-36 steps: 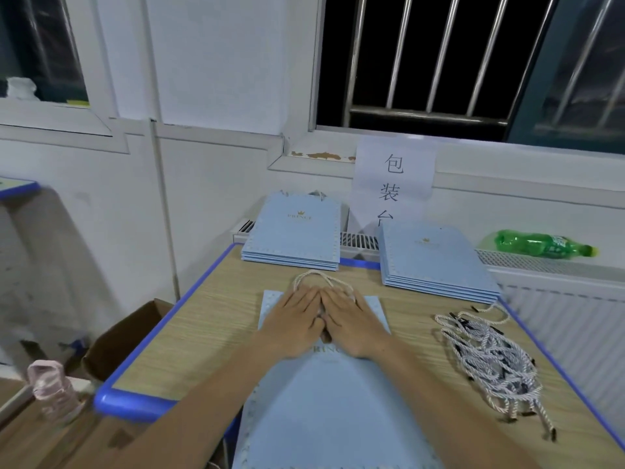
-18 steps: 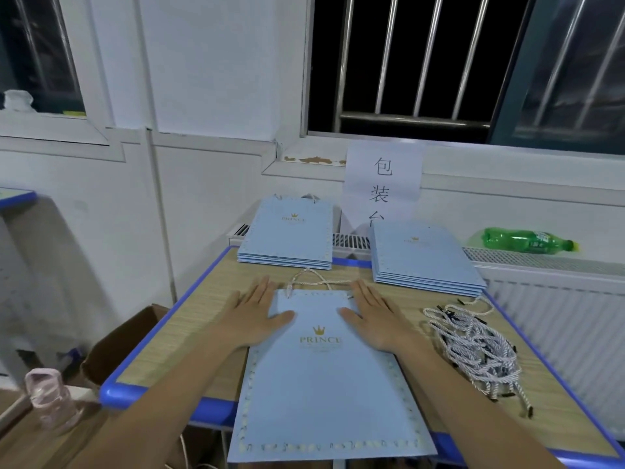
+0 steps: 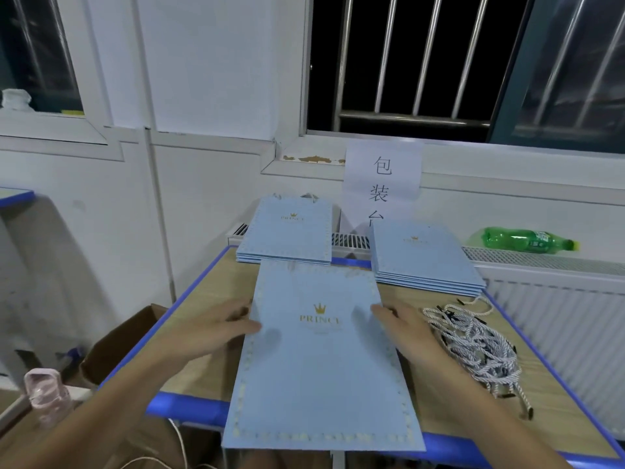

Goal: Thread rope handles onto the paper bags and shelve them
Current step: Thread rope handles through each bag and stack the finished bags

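Since the earlier frame, both hands slid outward to the bag's side edges and the bag (image 3: 321, 360) shifted toward the bench's far edge. Left hand (image 3: 216, 328) and right hand (image 3: 406, 330) gripped its sides; curl blurred. Bag overhung the bench (image 3: 209, 292) near edge. Rope handles (image 3: 473, 340) piled by right edge; two bag stacks (image 3: 287, 231) at far edge.

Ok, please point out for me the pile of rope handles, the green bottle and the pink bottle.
pile of rope handles (image 3: 473, 343), head view, middle of the tangle.
green bottle (image 3: 521, 240), head view, its body, lying on its side.
pink bottle (image 3: 49, 397), head view, its body.
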`<state>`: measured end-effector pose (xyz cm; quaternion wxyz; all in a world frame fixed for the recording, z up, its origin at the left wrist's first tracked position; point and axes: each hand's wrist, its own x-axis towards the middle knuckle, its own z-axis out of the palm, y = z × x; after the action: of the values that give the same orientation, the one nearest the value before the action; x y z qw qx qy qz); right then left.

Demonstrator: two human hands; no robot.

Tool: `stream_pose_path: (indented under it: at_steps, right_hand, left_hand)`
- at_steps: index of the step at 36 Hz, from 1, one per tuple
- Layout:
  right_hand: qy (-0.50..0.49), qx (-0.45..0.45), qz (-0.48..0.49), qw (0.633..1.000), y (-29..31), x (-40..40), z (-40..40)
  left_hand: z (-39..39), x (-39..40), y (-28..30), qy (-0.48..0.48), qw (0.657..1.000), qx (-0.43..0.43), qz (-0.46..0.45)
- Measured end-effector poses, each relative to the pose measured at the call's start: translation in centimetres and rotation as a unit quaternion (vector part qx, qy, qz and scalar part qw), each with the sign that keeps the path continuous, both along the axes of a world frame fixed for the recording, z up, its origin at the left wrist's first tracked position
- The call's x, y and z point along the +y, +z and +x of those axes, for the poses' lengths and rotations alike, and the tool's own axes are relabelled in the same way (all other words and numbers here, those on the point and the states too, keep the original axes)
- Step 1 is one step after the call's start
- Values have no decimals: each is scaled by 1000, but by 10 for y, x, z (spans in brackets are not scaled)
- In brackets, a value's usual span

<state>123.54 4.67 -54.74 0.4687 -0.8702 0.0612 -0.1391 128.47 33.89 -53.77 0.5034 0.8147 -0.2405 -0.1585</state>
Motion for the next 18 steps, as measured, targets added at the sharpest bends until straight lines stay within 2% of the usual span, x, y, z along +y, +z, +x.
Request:
stream_pose_path:
  at_steps: [2, 4, 8, 11, 14, 16, 18]
  right_hand:
    - [-4, 5, 114, 993, 16, 1, 2]
    - [-2, 21, 176, 984, 31, 1, 11]
    - [36, -3, 246, 969, 70, 5, 37]
    - [62, -36, 295, 953, 94, 8, 58]
    - [55, -19, 379, 924, 99, 9, 69]
    - [93, 15, 396, 913, 93, 13, 71]
    - [117, 40, 350, 929, 81, 14, 77]
  left_hand:
    - [3, -2, 11, 22, 998, 10, -56]
    - [10, -2, 24, 33, 995, 2, -92]
    - [28, -11, 58, 71, 982, -34, -169]
    - [47, -21, 79, 147, 953, -41, -262]
    - [67, -28, 91, 207, 940, -59, -264]
    - [83, -31, 91, 236, 929, -52, -279]
    - [99, -33, 86, 263, 924, -38, -275]
